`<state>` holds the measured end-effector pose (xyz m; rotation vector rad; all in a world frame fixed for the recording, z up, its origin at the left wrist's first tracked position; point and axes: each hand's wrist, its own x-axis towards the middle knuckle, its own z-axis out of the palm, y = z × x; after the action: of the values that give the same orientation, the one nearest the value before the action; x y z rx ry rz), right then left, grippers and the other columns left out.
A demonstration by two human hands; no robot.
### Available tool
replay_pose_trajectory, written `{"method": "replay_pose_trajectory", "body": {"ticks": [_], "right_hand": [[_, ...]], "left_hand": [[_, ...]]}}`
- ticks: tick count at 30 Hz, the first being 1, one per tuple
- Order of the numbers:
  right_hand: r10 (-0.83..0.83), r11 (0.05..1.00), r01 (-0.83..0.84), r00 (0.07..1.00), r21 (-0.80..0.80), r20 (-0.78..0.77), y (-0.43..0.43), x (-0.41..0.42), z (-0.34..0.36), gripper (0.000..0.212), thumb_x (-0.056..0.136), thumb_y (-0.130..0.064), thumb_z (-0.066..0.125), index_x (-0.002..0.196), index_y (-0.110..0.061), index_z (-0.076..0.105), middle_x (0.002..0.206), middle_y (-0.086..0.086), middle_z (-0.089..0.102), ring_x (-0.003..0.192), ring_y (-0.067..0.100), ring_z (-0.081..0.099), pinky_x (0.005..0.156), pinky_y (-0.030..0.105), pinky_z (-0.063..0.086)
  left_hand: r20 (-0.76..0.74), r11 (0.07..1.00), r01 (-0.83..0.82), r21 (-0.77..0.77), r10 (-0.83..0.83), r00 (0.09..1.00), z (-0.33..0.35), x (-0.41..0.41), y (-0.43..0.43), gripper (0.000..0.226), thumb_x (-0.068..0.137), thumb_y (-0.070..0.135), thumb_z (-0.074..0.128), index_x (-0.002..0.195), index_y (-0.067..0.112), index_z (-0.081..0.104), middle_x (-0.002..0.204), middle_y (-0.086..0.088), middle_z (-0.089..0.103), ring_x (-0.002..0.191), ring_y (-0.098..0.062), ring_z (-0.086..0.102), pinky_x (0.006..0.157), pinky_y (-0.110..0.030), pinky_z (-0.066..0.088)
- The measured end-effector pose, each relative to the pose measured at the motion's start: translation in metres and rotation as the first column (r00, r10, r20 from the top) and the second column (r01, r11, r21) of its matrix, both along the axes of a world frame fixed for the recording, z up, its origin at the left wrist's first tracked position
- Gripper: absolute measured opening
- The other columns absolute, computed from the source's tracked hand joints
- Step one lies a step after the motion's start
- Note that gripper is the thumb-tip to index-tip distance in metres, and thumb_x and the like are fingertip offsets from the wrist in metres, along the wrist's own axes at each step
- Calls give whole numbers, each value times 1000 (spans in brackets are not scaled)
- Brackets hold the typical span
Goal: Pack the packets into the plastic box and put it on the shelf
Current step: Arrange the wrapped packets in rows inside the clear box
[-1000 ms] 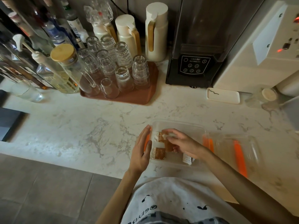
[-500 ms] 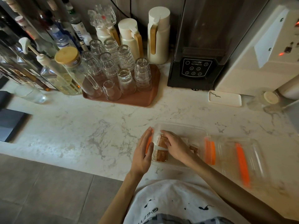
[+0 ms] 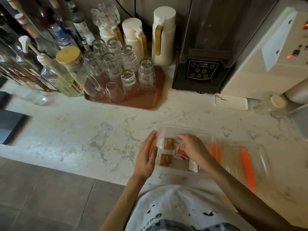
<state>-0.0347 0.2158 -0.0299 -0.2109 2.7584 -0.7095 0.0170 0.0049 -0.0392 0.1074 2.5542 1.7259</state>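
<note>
Right hand [image 3: 191,147] has shifted off the brown packets [image 3: 167,143], fingers now spread loosely over a red packet [image 3: 181,151].
Left hand [image 3: 147,155] lies flat and open against the plastic box [image 3: 183,130] near the counter's [image 3: 83,130] front edge.

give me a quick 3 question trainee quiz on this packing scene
1. True or false: the lid is closed on the plastic box.
2. Which hand rests against the outside of the box? A) left hand B) right hand C) neither
3. Fill in: the two brown packets lie at the box's ____ end.

Key
1. False: the lid lies open to the right of the box.
2. A; the right hand reaches inside, over the packets.
3. Left.
</note>
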Motion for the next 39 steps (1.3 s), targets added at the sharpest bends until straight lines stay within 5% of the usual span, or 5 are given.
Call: {"method": "replay_pose_trajectory", "body": {"ticks": [10, 26, 31, 34, 39], "right_hand": [[299, 887, -289, 954, 359, 31, -6, 17, -23, 34, 88, -34, 66, 117, -18, 58, 125, 0, 55, 112, 21, 54, 87, 35, 49], [38, 867, -24, 999, 498, -18, -2, 21, 18, 21, 92, -4, 55, 109, -14, 59, 104, 4, 69, 98, 22, 58, 71, 31, 49], [-270, 962, 266, 961, 56, 68, 17, 23, 30, 4, 94, -21, 59, 91, -21, 59, 71, -9, 68, 54, 4, 62, 43, 13, 35], [-384, 779, 539, 814, -321, 435, 26, 20, 31, 7, 92, -18, 63, 98, -21, 62, 72, 0, 75, 62, 6, 71, 51, 19, 46], [-367, 586, 709, 664, -393, 651, 29, 20, 15, 11, 94, -11, 62, 104, -15, 59, 79, 13, 76, 68, 17, 73, 53, 23, 53]], "left_hand": [[-10, 1000, -9, 8, 9, 1000, -2, 1, 0, 50, 106, 27, 42, 155, 16, 40, 161, 9, 40, 151, -9, 35, 122, -46, 35], [3, 1000, -15, 10, 15, 1000, -2, -1, 0, 50, 106, 25, 43, 155, 21, 40, 161, 10, 41, 150, -10, 38, 120, -50, 38], [1, 1000, -16, 22, 16, 1000, -3, 0, 0, 51, 105, 34, 41, 155, 23, 40, 161, 9, 41, 150, -12, 38, 119, -52, 38], [7, 1000, -21, 12, 21, 1000, -4, -1, 0, 51, 105, 33, 42, 155, 21, 41, 161, 10, 41, 150, -11, 37, 120, -51, 38], [14, 1000, -19, 14, 19, 1000, -3, -1, 0, 52, 104, 35, 41, 155, 19, 41, 161, 9, 42, 150, -10, 37, 121, -50, 37]]}}
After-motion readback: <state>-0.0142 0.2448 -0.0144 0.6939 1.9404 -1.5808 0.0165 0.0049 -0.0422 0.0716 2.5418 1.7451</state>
